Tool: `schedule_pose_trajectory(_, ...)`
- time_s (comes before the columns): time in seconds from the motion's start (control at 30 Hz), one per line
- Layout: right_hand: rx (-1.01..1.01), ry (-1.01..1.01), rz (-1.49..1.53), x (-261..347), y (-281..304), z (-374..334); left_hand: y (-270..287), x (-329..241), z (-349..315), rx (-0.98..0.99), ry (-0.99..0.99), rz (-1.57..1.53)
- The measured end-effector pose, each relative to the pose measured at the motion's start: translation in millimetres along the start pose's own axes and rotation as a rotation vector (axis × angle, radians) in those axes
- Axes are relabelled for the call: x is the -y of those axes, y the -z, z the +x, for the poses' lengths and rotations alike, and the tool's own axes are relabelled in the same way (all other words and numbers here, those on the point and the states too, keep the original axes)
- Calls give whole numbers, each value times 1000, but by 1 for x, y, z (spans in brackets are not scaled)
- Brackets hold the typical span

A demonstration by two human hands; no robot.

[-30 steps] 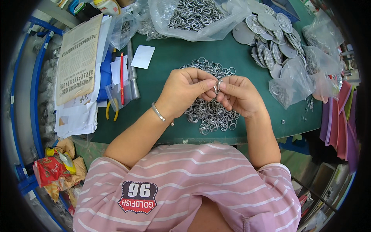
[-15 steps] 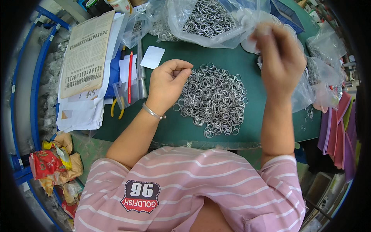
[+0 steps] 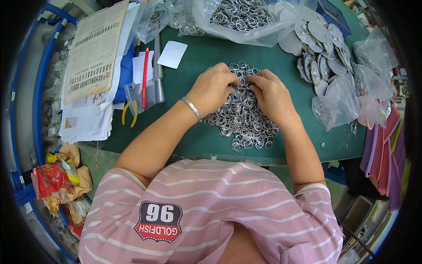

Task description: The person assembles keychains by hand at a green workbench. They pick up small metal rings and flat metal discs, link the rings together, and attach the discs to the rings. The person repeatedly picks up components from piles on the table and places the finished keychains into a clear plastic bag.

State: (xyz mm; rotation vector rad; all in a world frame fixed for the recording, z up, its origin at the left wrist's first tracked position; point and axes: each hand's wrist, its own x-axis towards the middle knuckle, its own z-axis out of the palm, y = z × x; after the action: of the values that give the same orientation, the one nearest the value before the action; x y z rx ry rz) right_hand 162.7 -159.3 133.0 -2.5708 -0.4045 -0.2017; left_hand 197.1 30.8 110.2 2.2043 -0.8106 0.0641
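A heap of small silver metal rings (image 3: 248, 116) lies on the green tabletop in front of me. At its far left edge my left hand (image 3: 215, 90), with a silver bangle on the wrist, has thumb and fingers curled into a pinch among the rings. Facing it, my right hand (image 3: 273, 97) bends over the heap's far right side, its thumb and fingertips also drawn together at the rings. A narrow gap separates the two hands. What either pinch holds is too small and partly hidden to make out.
Behind the heap sits a clear plastic bag of rings (image 3: 239, 17). Flat round metal discs (image 3: 323, 37) are piled at back right, near a small bag of rings (image 3: 327, 110). Papers (image 3: 94, 57), a red pencil (image 3: 145, 79) and yellow-handled pliers (image 3: 124, 115) lie left.
My right hand has come down from above the discs at back right to the ring heap. My left hand has moved right, onto the heap's far edge.
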Motion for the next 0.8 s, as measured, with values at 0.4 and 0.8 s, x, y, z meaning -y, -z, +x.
schedule_pose_trajectory(0.4,7,-288,515,-3,5,-7,16,-27,-3,116,776,-1297)
schedule_pose_trajectory(0.8,-626,383,534,38,64,52,70,-66,38,-526,-385,-35)
